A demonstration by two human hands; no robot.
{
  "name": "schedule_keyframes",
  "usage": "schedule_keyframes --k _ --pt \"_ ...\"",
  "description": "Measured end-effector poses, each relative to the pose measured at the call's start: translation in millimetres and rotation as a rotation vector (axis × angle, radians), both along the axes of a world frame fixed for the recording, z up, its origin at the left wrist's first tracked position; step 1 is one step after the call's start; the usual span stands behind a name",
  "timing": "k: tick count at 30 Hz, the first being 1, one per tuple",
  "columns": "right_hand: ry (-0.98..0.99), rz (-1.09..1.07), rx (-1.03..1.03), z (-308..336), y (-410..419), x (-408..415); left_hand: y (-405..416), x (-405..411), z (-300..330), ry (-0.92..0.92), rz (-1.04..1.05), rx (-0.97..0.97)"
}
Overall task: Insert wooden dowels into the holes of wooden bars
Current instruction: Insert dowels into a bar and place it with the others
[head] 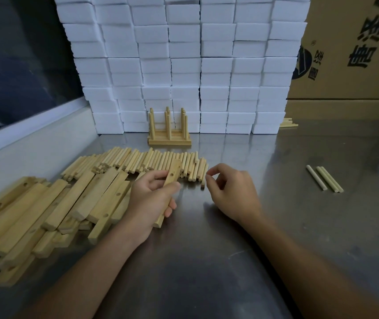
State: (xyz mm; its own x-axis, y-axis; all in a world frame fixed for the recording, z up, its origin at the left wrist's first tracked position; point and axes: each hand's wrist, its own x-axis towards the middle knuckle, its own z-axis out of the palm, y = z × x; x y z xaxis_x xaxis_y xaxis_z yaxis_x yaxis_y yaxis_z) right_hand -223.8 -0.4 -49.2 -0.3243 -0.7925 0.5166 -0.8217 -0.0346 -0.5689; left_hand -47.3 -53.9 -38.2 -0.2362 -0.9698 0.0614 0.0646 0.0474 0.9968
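Note:
My left hand [151, 199] grips a wooden bar [172, 178] that points away from me, a drilled hole showing on its upper face. My right hand [230, 192] hovers just right of it, fingers curled and apart, fingertips close to the rightmost dowel of a long row of dowels [151, 161] lying on the steel table; nothing is held in it. A heap of wooden bars [52, 208] with holes lies at the left. Finished bars with upright dowels [169, 128] stand at the back.
A wall of white foam blocks [184, 65] closes the back of the steel table [276, 226]. Three pale dowels [324, 179] lie apart at the right. A cardboard box [354, 54] stands at the back right, with a few sticks [288, 123] at its foot.

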Motion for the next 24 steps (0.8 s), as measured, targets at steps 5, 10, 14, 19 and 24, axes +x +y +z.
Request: schedule_keyframes --k 5,10,14,19,24 --pt "0.1 0.041 0.073 2 0 3 -4 2 2 0.079 -0.042 0.105" --pt "0.212 0.037 0.289 -1 -8 3 -7 1 4 0.044 -0.065 0.107" --pt "0.22 -0.005 0.302 -4 -9 2 -8 1 5 0.085 -0.079 0.124" --pt "0.178 -0.133 0.252 -2 -10 1 -9 3 5 0.127 -0.095 0.137" --pt "0.084 -0.296 0.226 -1 -8 -3 -12 4 2 0.13 -0.108 0.143"
